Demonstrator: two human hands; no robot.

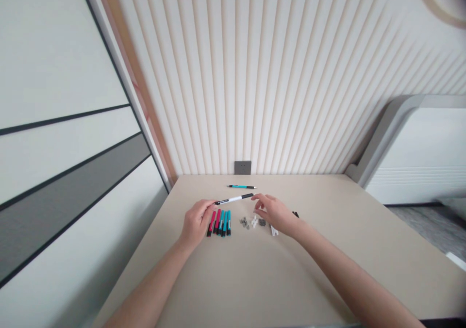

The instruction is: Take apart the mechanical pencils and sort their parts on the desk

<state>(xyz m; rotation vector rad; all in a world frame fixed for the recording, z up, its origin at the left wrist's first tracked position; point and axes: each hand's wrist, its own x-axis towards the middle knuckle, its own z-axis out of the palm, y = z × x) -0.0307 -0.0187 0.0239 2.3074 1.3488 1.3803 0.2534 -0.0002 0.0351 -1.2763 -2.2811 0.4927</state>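
Note:
A white pen (235, 199) with a black grip and a black clip end lies slantwise between my hands. My left hand (196, 221) pinches its clip end. My right hand (274, 214) is at the tip end, its index finger by the point and its thumb curled lower, with a gap between them. Below the pen are two red pen barrels (217, 221) and three teal pen barrels (224, 222), standing side by side in a row. Small grey parts (244, 222) and small white parts (254, 221) lie in little piles near my right hand.
A finished-looking teal pen (242, 187) lies at the table's back, below a dark wall socket (242, 167). Dark small parts (262, 222), white pieces (274, 230) and black pieces (295, 214) are partly behind my right hand. The beige table (247, 279) meets a ribbed wall.

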